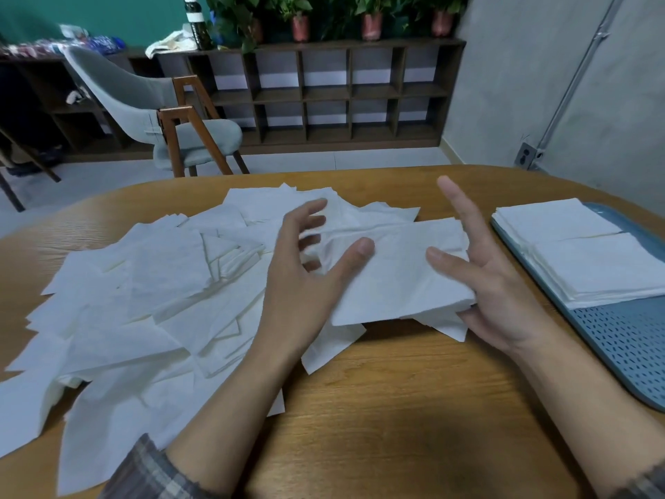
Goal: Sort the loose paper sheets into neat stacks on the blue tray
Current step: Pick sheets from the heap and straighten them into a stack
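This looks like an office or meeting room. A wooden bench (396,408) stands near, with a grey upholstered chair (151,113) at far left. A dark cubby shelf (324,99) lines the far wall, topped by potted plants (370,16), beside a bare concrete wall (521,84) carrying surface conduit (575,77).

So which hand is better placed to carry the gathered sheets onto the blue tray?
Right. The right hand already supports the gathered sheets from below and is nearer the blue tray; the left hand is over the loose pile.
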The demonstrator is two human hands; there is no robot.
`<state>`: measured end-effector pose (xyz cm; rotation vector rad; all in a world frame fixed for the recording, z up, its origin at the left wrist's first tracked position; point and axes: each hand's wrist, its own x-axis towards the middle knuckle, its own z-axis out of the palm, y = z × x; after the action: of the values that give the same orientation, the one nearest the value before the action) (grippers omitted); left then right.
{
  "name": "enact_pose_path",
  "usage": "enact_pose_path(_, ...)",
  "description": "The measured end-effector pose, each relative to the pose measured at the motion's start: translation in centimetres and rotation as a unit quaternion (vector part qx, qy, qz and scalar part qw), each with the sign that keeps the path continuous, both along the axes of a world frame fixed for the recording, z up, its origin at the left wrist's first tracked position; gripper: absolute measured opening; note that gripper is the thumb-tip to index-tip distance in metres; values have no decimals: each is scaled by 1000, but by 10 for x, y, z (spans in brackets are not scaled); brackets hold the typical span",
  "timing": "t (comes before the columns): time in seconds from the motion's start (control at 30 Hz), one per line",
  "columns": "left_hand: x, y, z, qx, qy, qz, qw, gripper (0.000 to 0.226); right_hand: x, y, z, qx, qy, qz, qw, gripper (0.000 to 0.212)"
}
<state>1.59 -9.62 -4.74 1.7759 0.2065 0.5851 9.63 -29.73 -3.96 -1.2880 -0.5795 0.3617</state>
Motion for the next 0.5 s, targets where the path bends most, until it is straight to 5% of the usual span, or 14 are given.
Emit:
enact_pose_path(0.13,-2,-1,4,-127,65,-115,983,55,-2,2,2,21,39,11,999,80)
enact_pose_path(0.3,3,5,-3,-110,80,-59,989,49,3,-5,-2,2,61,77,995,77)
enact_pose_path(0.5,3,7,-4,-105,84,-48,990,45,2,-10,0,-17,63,97,993,40)
